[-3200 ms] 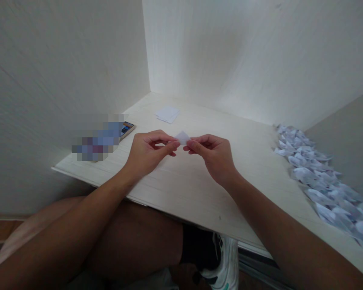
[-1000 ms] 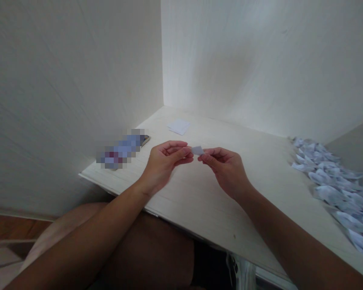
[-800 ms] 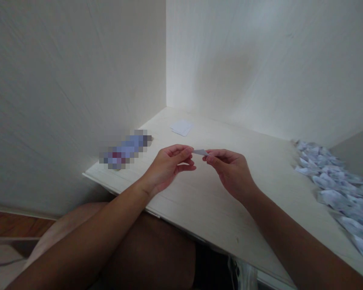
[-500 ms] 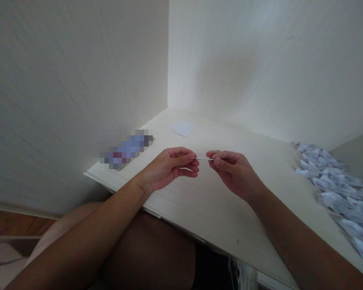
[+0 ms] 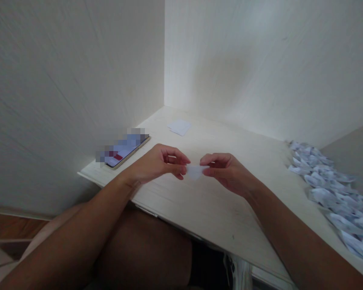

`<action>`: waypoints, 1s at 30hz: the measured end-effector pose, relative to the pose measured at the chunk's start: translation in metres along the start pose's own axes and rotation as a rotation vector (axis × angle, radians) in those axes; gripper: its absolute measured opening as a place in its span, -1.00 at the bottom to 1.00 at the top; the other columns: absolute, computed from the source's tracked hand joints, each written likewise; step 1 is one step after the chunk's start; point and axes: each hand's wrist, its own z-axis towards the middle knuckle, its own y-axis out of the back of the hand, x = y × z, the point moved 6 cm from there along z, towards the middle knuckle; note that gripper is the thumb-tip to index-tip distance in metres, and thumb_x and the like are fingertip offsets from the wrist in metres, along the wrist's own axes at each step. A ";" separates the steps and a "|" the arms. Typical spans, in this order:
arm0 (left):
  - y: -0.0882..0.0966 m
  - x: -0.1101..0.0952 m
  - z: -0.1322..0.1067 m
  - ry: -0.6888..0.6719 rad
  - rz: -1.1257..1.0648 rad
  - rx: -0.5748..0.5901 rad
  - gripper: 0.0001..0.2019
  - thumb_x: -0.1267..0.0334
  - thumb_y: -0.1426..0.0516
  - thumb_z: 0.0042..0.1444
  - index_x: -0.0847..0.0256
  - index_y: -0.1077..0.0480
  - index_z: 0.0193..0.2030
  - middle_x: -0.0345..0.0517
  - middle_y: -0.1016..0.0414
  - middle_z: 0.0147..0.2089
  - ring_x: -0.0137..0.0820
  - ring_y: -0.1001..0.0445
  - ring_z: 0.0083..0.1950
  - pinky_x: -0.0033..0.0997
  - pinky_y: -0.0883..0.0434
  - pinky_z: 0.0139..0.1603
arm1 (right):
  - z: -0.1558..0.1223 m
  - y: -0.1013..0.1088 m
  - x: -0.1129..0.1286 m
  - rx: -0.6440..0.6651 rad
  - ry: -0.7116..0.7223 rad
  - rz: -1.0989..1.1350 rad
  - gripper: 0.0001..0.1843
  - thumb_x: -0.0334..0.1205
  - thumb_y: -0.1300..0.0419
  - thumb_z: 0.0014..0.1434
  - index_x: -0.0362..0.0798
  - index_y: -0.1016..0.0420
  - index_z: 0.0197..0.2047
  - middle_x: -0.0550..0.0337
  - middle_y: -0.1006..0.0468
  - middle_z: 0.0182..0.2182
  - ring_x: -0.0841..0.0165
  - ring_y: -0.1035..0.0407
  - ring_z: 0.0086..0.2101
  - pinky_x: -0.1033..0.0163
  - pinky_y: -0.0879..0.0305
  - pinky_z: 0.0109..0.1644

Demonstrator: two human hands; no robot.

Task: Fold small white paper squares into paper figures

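Observation:
Between my two hands is a small white piece of folded paper [image 5: 195, 172], held above the table with its face turned towards me. My left hand [image 5: 166, 163] pinches its left end between thumb and fingers. At the other end, the thumb and fingers of my right hand [image 5: 222, 169] are closed on the paper. Farther back on the table lie a few flat white paper sheets [image 5: 180, 127], partly overlapping.
A phone [image 5: 128, 149] with a lit, partly blurred screen lies by the left wall. Many folded white paper pieces [image 5: 329, 177] are heaped along the right side. Walls enclose the table [image 5: 181, 217] at left and back; its front edge is above my lap.
The paper has turned from nearly edge-on to showing its face. Both hands have come slightly lower and to the left, still gripping it. The view has shifted a little.

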 end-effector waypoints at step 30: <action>0.002 0.007 0.009 -0.230 0.149 -0.247 -0.84 0.28 -0.41 -0.04 0.22 -0.58 -0.32 -0.20 -0.53 -0.49 -0.43 -0.52 -0.50 -0.44 -0.55 -0.47 | 0.002 0.007 0.011 -0.187 0.220 -0.326 -0.77 -0.09 -0.52 0.04 0.00 -0.70 -0.28 0.16 -0.71 -0.43 0.30 -0.57 -0.39 0.14 -0.46 -0.21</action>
